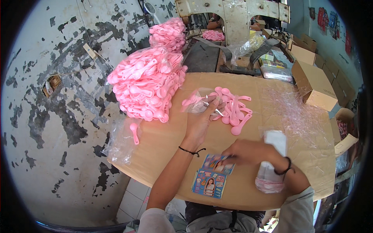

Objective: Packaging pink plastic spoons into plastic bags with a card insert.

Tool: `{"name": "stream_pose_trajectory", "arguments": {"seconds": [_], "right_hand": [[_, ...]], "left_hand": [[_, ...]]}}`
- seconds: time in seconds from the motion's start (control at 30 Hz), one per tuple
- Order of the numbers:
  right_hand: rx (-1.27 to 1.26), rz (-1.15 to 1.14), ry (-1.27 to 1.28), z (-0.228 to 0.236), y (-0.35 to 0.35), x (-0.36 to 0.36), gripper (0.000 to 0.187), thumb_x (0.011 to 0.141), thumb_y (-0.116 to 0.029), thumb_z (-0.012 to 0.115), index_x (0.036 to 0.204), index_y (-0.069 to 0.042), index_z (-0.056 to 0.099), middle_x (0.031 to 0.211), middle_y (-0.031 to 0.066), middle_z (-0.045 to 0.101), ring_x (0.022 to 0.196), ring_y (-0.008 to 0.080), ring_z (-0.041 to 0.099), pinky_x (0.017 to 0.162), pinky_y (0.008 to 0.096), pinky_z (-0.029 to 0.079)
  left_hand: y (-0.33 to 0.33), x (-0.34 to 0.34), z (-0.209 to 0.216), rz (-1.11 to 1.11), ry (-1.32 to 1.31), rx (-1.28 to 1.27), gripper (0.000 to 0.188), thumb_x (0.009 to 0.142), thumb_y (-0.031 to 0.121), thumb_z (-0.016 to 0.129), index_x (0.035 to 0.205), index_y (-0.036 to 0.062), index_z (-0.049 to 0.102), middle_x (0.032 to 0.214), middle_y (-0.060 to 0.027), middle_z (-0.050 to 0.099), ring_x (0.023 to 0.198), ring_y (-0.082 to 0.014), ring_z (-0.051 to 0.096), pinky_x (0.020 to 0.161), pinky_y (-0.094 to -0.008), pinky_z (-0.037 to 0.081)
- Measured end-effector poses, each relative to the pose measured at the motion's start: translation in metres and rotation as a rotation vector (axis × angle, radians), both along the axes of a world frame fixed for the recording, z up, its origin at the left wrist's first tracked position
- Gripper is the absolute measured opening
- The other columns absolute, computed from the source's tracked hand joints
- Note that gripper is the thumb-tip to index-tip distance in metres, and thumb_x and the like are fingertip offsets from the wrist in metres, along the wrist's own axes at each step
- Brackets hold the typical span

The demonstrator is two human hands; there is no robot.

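My left hand (202,121) is closed around a small clear plastic bag (200,101) with a pink piece, seemingly a spoon, inside it. Just right of that hand lies a loose pile of pink plastic spoons (234,116). Nearer to me, my right hand (250,150), slightly blurred, pinches the edge of a colourful printed card (215,164). Beneath that card sits a stack of similar blue picture cards (210,185). A bundle of flat clear bags (269,176) rests by my right wrist, partly covered by my forearm.
Large bags stuffed with pink spoons (145,85) stand at the table's far left. One single spoon (134,133) lies on clear film near the left edge. Thin plastic strands (297,106) spread on the right, beside open cardboard boxes (314,87). A metal machine frame (237,23) rises behind.
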State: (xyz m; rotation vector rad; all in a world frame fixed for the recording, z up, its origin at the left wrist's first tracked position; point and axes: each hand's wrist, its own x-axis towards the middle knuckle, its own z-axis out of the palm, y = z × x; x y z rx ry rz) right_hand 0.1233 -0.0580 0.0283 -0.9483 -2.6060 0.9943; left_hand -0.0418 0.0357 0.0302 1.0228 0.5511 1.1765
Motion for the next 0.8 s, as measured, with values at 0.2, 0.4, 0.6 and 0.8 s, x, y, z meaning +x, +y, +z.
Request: {"name": "stream_pose_trajectory", "arguments": {"seconds": [0.2, 0.4, 0.6, 0.8], "right_hand": [[0.259, -0.556, 0.112, 0.028, 0.035, 0.073, 0.019, 0.094, -0.016, 0.061, 0.105, -0.003, 0.068, 0.066, 0.0058, 0.056, 0.056, 0.0105, 0.046, 0.055, 0.0282, 0.041], [0.164, -0.643, 0.385, 0.033, 0.033, 0.062, 0.018, 0.095, -0.013, 0.06, 0.109, -0.003, 0.066, 0.069, -0.005, 0.049, 0.061, 0.0037, 0.036, 0.052, 0.0242, 0.033], [0.165, -0.644, 0.378, 0.023, 0.041, 0.049, 0.018, 0.094, -0.015, 0.061, 0.105, -0.001, 0.066, 0.065, -0.0017, 0.047, 0.059, 0.0059, 0.037, 0.052, 0.0264, 0.034], [0.167, -0.693, 0.368, 0.022, 0.041, 0.042, 0.018, 0.096, -0.014, 0.059, 0.108, -0.002, 0.066, 0.068, -0.0073, 0.047, 0.059, 0.003, 0.034, 0.051, 0.0238, 0.031]], "left_hand": [[0.0, 0.001, 0.005, 0.15, -0.052, 0.008, 0.032, 0.09, 0.013, 0.068, 0.112, -0.0056, 0.054, 0.104, -0.0133, 0.063, 0.098, -0.0229, 0.066, 0.09, -0.0332, 0.055], [-0.003, 0.004, 0.007, 0.218, -0.006, 0.003, 0.033, 0.089, 0.011, 0.069, 0.112, -0.0051, 0.053, 0.103, -0.0131, 0.063, 0.096, -0.0238, 0.066, 0.089, -0.0344, 0.056], [-0.005, 0.01, 0.0, 0.193, -0.018, -0.031, 0.033, 0.09, 0.01, 0.066, 0.116, -0.0035, 0.049, 0.108, -0.0148, 0.061, 0.099, -0.0245, 0.066, 0.091, -0.0367, 0.056], [-0.001, 0.009, -0.006, 0.04, -0.15, -0.052, 0.047, 0.094, 0.02, 0.063, 0.129, -0.0074, 0.048, 0.116, -0.0147, 0.063, 0.11, -0.0245, 0.062, 0.093, -0.0343, 0.052]]}}
